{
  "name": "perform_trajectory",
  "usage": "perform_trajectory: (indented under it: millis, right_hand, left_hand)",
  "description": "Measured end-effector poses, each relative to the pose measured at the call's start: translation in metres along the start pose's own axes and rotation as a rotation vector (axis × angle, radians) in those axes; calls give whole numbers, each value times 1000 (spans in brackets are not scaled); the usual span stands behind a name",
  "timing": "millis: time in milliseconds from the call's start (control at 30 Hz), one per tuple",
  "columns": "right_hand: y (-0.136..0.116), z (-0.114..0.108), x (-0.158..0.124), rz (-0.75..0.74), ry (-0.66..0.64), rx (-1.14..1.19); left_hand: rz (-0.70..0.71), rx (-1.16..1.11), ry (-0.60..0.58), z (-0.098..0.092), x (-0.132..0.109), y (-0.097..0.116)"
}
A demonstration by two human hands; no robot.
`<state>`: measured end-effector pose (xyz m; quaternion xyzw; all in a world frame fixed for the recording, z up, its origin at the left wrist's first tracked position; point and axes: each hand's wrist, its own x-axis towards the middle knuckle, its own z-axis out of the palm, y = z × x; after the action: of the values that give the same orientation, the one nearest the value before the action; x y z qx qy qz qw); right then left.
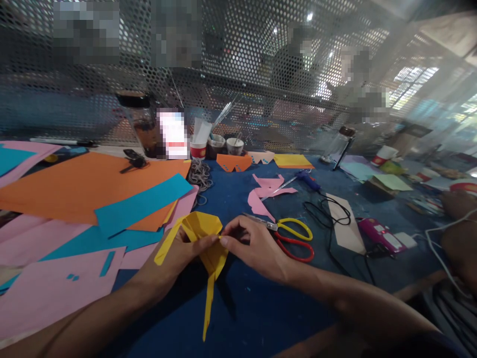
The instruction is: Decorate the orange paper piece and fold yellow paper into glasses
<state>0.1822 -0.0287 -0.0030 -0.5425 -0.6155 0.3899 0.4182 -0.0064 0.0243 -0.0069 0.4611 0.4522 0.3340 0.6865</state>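
Observation:
A folded yellow paper piece (204,223) with two narrow strips hanging from it is held above the blue table (253,318). My left hand (186,251) grips it from the left, thumb pressed on its face. At its right edge my right hand (249,243) pinches with thumb and forefinger, the tips meeting the left thumb; a tiny yellow bit shows between them. Scissors (294,238) with one yellow and one red handle lie just beyond my right hand. Further back rests a pink paper pinwheel shape (266,191) with a thin clear stick.
Orange sheet (70,186), blue strip (145,204) and pink paper (74,293) cover the left side. A glue gun (308,180) trails its black cord to the right, near a magenta power strip (382,236). Cups (198,149), a jar (139,124) and a lit phone (173,134) stand along the mesh.

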Motion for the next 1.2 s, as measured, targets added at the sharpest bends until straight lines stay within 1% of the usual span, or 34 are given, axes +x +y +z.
perform_trajectory:
  millis: [200,400,567,733,833,933,1067,1200]
  right_hand:
    - [1,1,-1,28,-3,21]
    - [-1,1,0,45,-6,52]
    - [-2,1,1,30,11,31]
    - [-1,-3,2,53,-20,62]
    - [-3,-7,3,31,-49,46]
    - [-4,-9,4,9,-52,13]
    - [-3,-5,4,50,-41,50]
    - [0,-2,3,52,-23,58]
  left_hand:
    - [29,16,-4,-2,2,-6]
    - [27,26,-20,-1,1,-4]
    - [31,34,-21,-1,1,-4]
    - [4,27,-57,0,0,0]
    - [-1,36,-29,2,-2,3]
    - [-11,28,0,4,-3,6]
    - [1,20,-28,3,-1,5]
    - [17,22,-61,0,0,1]
